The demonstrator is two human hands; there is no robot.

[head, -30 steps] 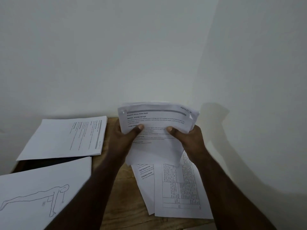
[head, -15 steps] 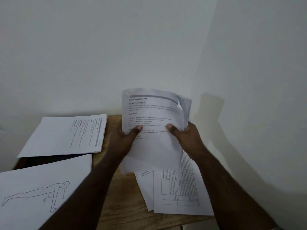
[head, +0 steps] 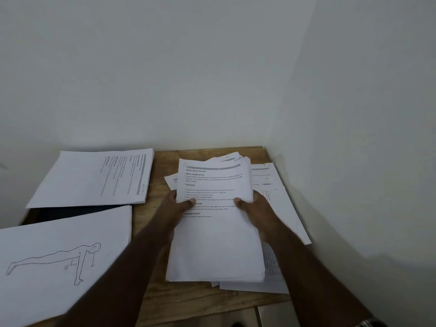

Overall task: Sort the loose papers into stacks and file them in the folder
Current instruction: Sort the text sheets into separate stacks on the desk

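Between left hand [head: 173, 206] and right hand [head: 256, 208], gripped paper stack [head: 215, 232].

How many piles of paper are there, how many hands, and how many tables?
Paper piles: 4: held stack, loose sheets under it, text stack, push-up drawing stack
Hands: 2: left hand, right hand
Tables: 1: wooden table
Total: 7

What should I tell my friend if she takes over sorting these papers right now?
Left hand and right hand both grip the text bundle, low over the loose sheets at the table's right side.
Done: a text stack at back left, a drawing stack at front left.
A dark thing between them may be the folder.
Left: sort the loose sheets, file everything.
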